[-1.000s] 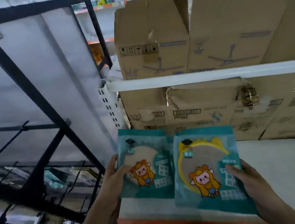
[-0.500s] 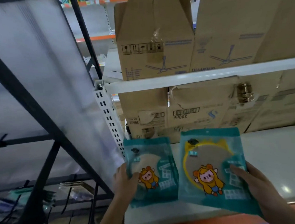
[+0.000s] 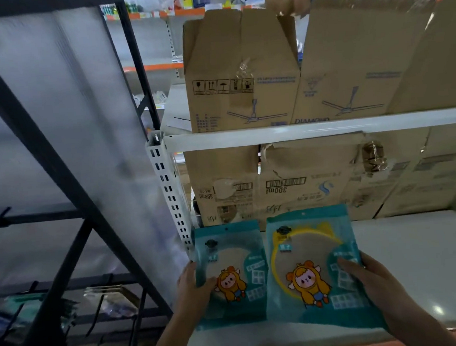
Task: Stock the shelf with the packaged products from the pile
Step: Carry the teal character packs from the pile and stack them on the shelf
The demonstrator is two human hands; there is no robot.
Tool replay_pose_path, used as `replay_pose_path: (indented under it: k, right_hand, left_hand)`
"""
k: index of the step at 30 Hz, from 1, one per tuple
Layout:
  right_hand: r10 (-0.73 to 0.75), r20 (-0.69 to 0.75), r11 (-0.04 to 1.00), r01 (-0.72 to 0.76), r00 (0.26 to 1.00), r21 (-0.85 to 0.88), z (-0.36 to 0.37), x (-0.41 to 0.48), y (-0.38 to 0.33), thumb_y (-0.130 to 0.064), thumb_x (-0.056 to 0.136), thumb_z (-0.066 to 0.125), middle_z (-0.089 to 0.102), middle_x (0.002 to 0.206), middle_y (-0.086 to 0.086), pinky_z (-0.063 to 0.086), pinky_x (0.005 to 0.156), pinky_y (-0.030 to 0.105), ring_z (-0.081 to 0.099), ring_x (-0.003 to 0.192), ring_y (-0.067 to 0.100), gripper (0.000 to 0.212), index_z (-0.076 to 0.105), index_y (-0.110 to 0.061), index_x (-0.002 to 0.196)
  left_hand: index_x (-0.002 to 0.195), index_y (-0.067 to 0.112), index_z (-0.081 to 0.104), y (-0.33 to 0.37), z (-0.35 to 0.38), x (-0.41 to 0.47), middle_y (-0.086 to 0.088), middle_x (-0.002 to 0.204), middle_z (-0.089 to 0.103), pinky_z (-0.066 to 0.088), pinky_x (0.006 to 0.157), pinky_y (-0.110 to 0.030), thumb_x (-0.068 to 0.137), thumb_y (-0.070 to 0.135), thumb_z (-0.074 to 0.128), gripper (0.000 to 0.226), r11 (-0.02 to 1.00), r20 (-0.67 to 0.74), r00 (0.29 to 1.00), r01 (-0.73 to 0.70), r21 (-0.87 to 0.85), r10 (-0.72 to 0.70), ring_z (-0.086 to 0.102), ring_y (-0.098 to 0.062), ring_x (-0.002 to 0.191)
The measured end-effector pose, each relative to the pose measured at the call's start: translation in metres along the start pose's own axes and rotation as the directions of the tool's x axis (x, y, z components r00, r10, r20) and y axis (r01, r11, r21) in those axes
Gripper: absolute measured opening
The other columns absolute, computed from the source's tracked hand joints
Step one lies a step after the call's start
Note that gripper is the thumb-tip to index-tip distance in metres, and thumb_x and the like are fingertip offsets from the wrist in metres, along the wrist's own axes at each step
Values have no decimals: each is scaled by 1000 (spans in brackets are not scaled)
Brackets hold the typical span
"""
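Two teal packets with a yellow cartoon figure lie side by side over the front left of the white shelf. My left hand grips the left packet at its left edge, thumb on its face. My right hand holds the right packet, which shows a yellow ring, thumb across its right side. Both packets stand tilted, tops toward the cardboard boxes at the back.
Brown cardboard boxes fill the back of this shelf and the shelf above. A white perforated upright stands at the left corner. A black metal frame with a translucent panel stands left. A person is behind the top boxes.
Both packets have moved a little farther onto the shelf and toward its back. The view has tilted upward, showing more of the upper shelf and boxes.
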State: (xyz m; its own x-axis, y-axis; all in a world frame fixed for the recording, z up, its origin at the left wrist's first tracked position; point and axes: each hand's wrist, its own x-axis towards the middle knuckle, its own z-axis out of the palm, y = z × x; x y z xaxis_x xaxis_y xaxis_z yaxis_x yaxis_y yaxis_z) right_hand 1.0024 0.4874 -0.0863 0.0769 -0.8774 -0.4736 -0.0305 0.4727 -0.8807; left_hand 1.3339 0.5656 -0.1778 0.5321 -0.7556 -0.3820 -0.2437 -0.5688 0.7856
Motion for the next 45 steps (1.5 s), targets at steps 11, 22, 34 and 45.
replay_pose_path:
  k: [11,22,34,45]
  right_hand:
    - [79,344,995,-51,936,-90,95,61,10,-20,97,64,71,110,28,56,91,61,68,103,49,27,66,-4,118]
    - [-193,191,776,268,963,-571,149,66,39,-24,92,72,72,75,1,49,42,23,70,57,13,11,68,-14,89]
    - [-243,94,545,216,965,-810,145,67,47,-50,95,59,67,79,-4,49,48,28,67,62,11,28,53,-23,90]
    - [-236,112,629,240,965,-739,118,18,66,-58,91,64,52,137,12,49,86,35,54,121,25,70,39,-19,144]
  left_hand:
    - [146,26,47,-16,-39,-37,7,140,56,43,100,-25,97,27,67,53,986,-84,993,-74,149,87,54,-11,122]
    - [141,42,48,-32,-49,-66,6,123,65,52,96,-31,95,34,63,49,979,26,1000,-8,204,3,62,-15,115]
    - [152,36,39,-20,-38,-72,18,152,45,39,116,-30,98,30,60,58,951,145,985,-134,278,96,45,-5,134]
    - [162,30,14,-24,-42,-75,13,167,16,22,126,-40,100,36,57,76,835,280,943,-295,464,178,18,-17,152]
